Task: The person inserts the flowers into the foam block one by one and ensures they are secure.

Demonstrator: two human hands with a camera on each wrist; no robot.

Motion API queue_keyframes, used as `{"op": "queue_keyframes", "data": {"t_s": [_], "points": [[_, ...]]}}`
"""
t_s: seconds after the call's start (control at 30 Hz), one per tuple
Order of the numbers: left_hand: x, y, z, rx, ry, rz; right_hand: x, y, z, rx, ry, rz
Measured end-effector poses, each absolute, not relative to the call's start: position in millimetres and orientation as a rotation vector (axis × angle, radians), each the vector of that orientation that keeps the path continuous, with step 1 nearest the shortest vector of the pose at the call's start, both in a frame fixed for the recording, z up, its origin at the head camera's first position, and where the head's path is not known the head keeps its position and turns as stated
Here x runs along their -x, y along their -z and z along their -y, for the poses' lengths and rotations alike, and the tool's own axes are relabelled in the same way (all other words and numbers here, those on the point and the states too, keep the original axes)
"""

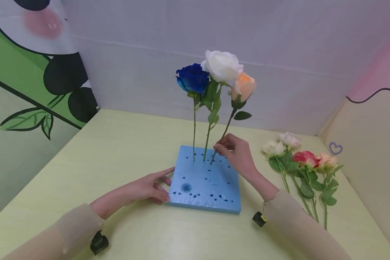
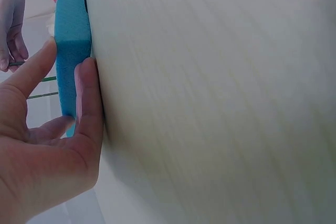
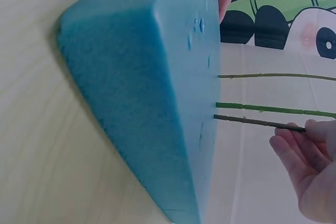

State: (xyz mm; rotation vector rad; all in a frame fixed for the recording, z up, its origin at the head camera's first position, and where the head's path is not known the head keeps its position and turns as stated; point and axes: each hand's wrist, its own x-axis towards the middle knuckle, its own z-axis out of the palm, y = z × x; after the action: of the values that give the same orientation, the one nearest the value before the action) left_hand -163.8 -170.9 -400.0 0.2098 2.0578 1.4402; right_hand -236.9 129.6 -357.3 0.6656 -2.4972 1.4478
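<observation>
My right hand (image 1: 235, 153) pinches the dark stem of a peach rose (image 1: 243, 87) low down, between thumb and fingertips. The stem's lower end meets the top of a blue foam block (image 1: 198, 180) dotted with holes, and the stem leans to the right. Beside it, a white rose (image 1: 221, 65) and a blue rose (image 1: 193, 78) stand upright in the block. Along the block's left side my left hand (image 1: 149, 187) rests with fingers spread, its fingertips touching the edge. In the right wrist view the peach rose's stem (image 3: 247, 120) runs into the gripping fingers; its bloom is out of that view.
Several more roses lie on the table at the right, among them a red rose (image 1: 307, 159) and a cream rose (image 1: 273, 148). The pale wooden table (image 1: 133, 137) ends at a white cloth backdrop (image 1: 143, 79). Cartoon panels stand at both sides.
</observation>
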Motion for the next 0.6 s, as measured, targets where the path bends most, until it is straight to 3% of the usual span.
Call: {"op": "queue_keyframes", "data": {"t_s": [0.6], "points": [[163.5,399.2,170.6,-0.203,-1.438,-2.048,239.2,362.7,-121.6,-0.719,-1.179,2.506]]}}
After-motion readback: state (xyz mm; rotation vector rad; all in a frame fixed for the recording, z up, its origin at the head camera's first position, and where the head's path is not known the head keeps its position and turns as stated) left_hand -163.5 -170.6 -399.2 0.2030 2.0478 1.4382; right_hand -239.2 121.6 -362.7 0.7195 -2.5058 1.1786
